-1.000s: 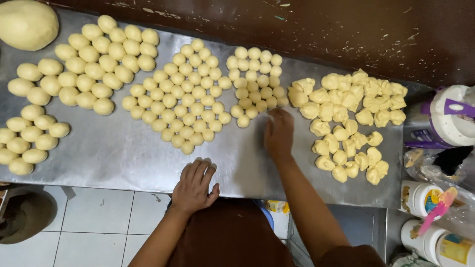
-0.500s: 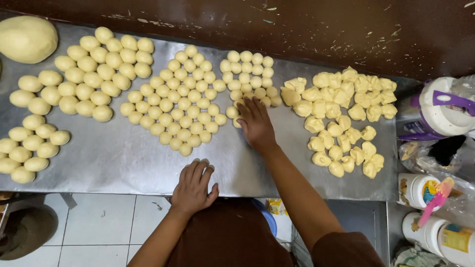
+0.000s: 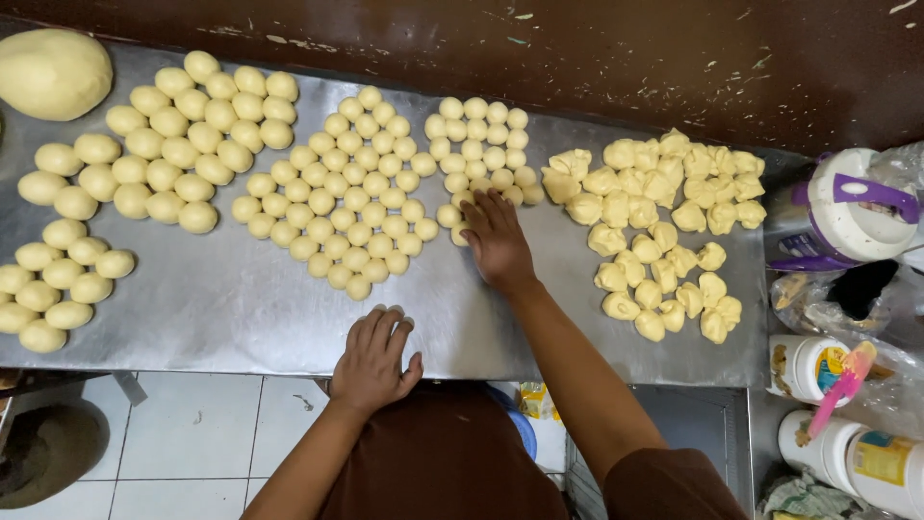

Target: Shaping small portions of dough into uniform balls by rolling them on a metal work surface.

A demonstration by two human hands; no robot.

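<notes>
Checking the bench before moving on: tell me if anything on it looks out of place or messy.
The rough dough pieces on the right lie in a loose, irregular heap, unlike the neat clusters of rolled balls. The right hand rests at the edge of the small balls; the left hand lies flat on the metal table. Nothing looks spilled.
</notes>
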